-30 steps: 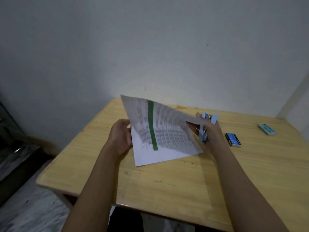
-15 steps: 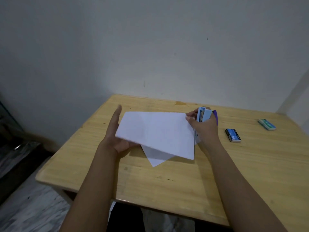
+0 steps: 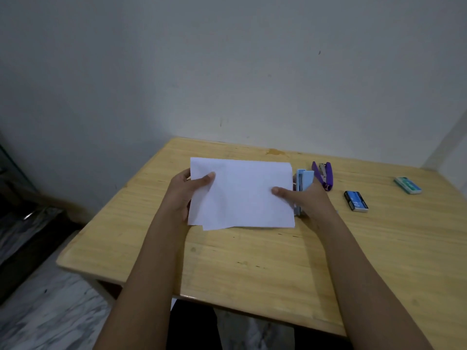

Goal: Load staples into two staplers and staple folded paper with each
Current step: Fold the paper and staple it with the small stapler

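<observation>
A folded white paper (image 3: 242, 195) lies blank side up over the middle of the wooden table (image 3: 252, 261). My left hand (image 3: 184, 195) pinches its left edge, thumb on top. My right hand (image 3: 305, 200) holds a light blue stapler (image 3: 303, 181) at the paper's right edge, with its thumb pressing on the sheet. A purple stapler (image 3: 323, 174) lies open on the table just behind and right of the blue one.
A dark blue staple box (image 3: 355, 201) lies right of my right hand. A light green staple box (image 3: 408, 185) sits farther right near the wall. The table's left edge drops to a marbled floor (image 3: 38, 311).
The paper was folded over from printed side up to blank side up and laid flat. Both hands now hold its edges, the right still holding the blue stapler.
</observation>
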Available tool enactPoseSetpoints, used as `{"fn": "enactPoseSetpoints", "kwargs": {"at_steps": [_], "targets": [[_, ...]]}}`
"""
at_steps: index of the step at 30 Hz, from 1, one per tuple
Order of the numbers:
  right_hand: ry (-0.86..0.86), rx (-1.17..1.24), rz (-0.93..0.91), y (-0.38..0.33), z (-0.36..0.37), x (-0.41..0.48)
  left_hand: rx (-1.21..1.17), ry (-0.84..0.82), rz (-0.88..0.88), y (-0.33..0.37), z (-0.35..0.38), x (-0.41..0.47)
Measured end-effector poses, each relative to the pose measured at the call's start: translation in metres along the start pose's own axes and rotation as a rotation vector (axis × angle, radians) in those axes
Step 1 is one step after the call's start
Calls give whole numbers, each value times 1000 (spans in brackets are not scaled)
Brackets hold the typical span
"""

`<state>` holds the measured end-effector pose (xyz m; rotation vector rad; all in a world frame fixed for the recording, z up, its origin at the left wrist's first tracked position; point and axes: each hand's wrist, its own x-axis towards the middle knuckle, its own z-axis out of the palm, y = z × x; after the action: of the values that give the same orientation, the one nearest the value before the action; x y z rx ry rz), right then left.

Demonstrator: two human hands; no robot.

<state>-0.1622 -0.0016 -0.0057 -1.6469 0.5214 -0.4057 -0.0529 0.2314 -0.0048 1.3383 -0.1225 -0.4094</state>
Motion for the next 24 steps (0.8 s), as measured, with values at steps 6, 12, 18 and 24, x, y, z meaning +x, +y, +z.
{"fn": "enactPoseSetpoints", "kwargs": {"at_steps": [6,12,18,24], "targets": [[-52,107,-1,1,-10,1,-75,30,-2,-2,0,1],[-183,88,37,2,-7,-7,-75,7,21,-4,1,1],[-109,131,50,5,-8,-4,-43,17,63,-8,2,3],[-139,142,82,11,-14,1,-21,7,97,-10,0,4]]}}
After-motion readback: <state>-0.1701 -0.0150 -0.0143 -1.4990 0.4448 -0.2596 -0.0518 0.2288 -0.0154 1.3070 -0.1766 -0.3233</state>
